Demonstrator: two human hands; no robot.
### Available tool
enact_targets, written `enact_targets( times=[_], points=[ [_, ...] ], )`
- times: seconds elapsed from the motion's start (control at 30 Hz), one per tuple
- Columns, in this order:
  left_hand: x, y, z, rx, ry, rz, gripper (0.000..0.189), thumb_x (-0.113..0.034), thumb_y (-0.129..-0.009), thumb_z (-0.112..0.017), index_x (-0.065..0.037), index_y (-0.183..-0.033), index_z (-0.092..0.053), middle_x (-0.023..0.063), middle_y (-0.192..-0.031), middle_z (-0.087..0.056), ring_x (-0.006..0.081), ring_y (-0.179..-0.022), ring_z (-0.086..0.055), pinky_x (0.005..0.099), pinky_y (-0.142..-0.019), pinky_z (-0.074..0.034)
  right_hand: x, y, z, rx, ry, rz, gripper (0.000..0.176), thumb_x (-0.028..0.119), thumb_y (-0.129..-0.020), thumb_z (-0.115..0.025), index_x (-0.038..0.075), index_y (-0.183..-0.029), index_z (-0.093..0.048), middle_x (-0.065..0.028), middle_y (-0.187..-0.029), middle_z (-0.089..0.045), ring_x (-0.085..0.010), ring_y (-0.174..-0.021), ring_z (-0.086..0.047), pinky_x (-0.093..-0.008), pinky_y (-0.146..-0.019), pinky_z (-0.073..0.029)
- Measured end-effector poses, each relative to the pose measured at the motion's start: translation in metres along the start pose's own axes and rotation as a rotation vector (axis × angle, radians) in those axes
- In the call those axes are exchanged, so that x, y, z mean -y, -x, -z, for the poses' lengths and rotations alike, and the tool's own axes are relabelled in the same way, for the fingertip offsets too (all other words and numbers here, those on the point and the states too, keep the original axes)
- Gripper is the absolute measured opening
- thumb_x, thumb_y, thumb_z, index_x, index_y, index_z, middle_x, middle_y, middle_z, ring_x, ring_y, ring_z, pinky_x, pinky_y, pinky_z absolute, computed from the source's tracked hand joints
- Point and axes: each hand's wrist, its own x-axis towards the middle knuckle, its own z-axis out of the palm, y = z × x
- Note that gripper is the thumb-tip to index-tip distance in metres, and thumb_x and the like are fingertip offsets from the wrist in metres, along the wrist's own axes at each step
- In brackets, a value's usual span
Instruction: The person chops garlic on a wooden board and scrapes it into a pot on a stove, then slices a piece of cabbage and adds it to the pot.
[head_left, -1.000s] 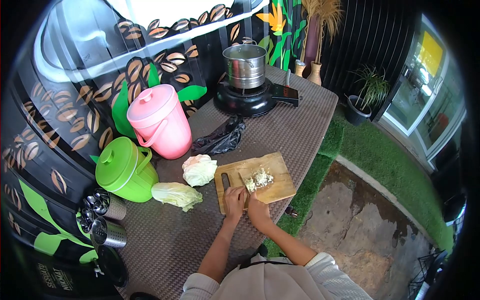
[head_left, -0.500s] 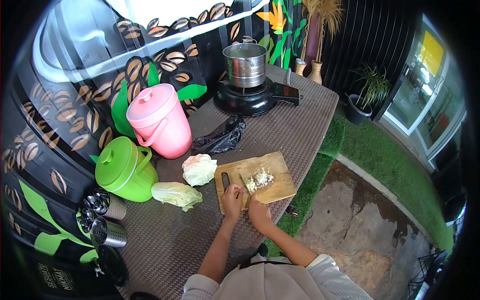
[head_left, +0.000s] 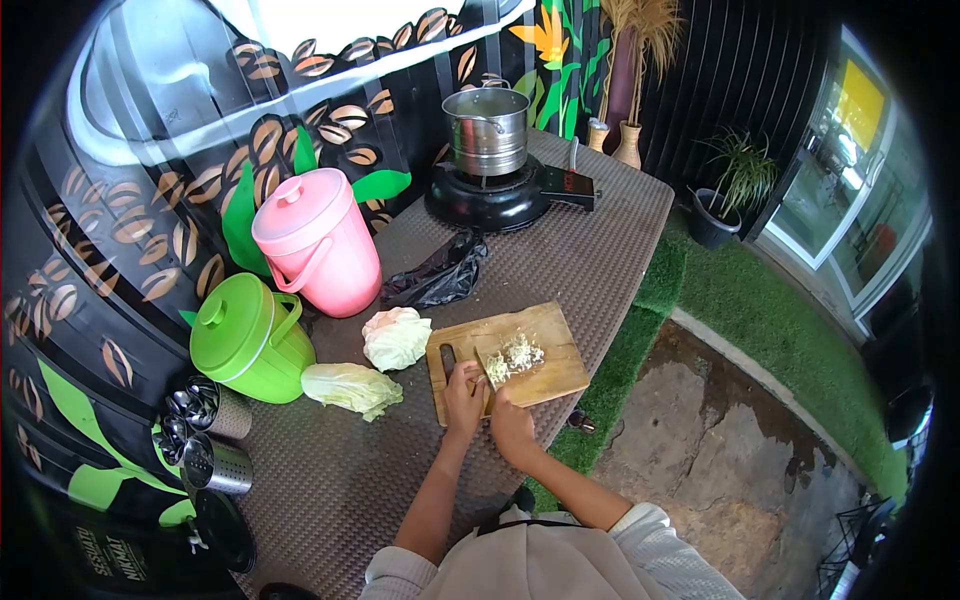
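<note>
My right hand (head_left: 512, 428) is closed round the handle of a knife (head_left: 483, 366), its thin blade pointing away from me over the wooden cutting board (head_left: 562, 372). Just left of the blade, my left hand (head_left: 462, 402) rests on the board with its fingers drawn together; whatever is under the fingertips is too small to make out. Finely chopped pale pieces (head_left: 522, 352) lie in a loose heap right of the blade. Beside the board's left end sit a round pale cabbage (head_left: 396, 338) and a longer leafy napa cabbage (head_left: 352, 390).
A black plastic bag (head_left: 440, 275) lies behind the board. Farther back, a steel pot (head_left: 486, 135) stands on a black portable stove (head_left: 485, 200). Along the wall are a pink lidded bucket (head_left: 325, 245), a green one (head_left: 250, 340) and metal cutlery holders (head_left: 218, 463). The table's edge (head_left: 612, 350) runs along the right.
The knife blade and both hands have shifted very slightly on the board. The whole view has moved a little; the other things stay where they were.
</note>
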Motion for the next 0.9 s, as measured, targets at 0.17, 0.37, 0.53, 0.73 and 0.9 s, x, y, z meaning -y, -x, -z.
enact_targets(
  times=[0.17,0.37,0.53,0.73,0.9],
  points=[
    [0.002,0.0,0.001,0.026,0.032,0.04,0.033,0.001,-0.078,-0.069,-0.003,-0.106,-0.051,0.0134,-0.097,-0.064,0.0256,-0.088,-0.064,0.0355,-0.074,-0.05,-0.007,-0.019,0.027,0.042,-0.003,0.038,0.017,0.014,-0.09,-0.049,-0.001,-0.096,-0.045,-0.0173,-0.072,-0.066,-0.0301,-0.066,-0.069,-0.0378,-0.053,-0.056],
    [0.005,0.0,0.002,0.041,-0.047,-0.003,0.02,0.0,-0.079,-0.067,-0.001,-0.096,-0.056,0.0127,-0.095,-0.064,0.0269,-0.091,-0.063,0.0373,-0.075,-0.049,-0.003,-0.005,-0.001,0.052,0.032,0.027,0.017,0.012,-0.088,-0.049,-0.001,-0.098,-0.044,-0.0184,-0.071,-0.066,-0.0299,-0.064,-0.069,-0.0367,-0.051,-0.056],
    [0.0,-0.003,0.004,0.041,-0.021,0.038,0.019,0.0,-0.079,-0.067,-0.003,-0.095,-0.058,0.0123,-0.086,-0.061,0.029,-0.085,-0.061,0.0361,-0.074,-0.048,0.005,-0.01,0.004,0.013,0.037,-0.013,0.019,0.01,-0.086,-0.051,-0.002,-0.099,-0.043,-0.0187,-0.069,-0.065,-0.0301,-0.064,-0.069,-0.0365,-0.051,-0.055],
    [0.003,-0.008,0.004,0.051,-0.218,-0.133,0.012,0.0,-0.076,-0.069,-0.001,-0.085,-0.062,0.0116,-0.086,-0.06,0.0263,-0.079,-0.058,0.0359,-0.071,-0.048,0.001,-0.005,0.011,0.075,-0.002,0.005,0.017,0.014,-0.091,-0.047,-0.001,-0.099,-0.042,-0.0182,-0.07,-0.066,-0.0308,-0.064,-0.069,-0.0382,-0.052,-0.056],
    [-0.002,-0.012,0.012,0.085,-0.204,-0.02,0.012,-0.005,-0.075,-0.072,-0.002,-0.085,-0.068,0.0113,-0.083,-0.063,0.0253,-0.079,-0.057,0.0352,-0.07,-0.047,0.0,-0.006,0.008,0.092,0.002,0.003,0.019,0.012,-0.089,-0.049,-0.003,-0.099,-0.042,-0.0198,-0.072,-0.066,-0.0326,-0.065,-0.069,-0.0392,-0.054,-0.056]
  ],
)
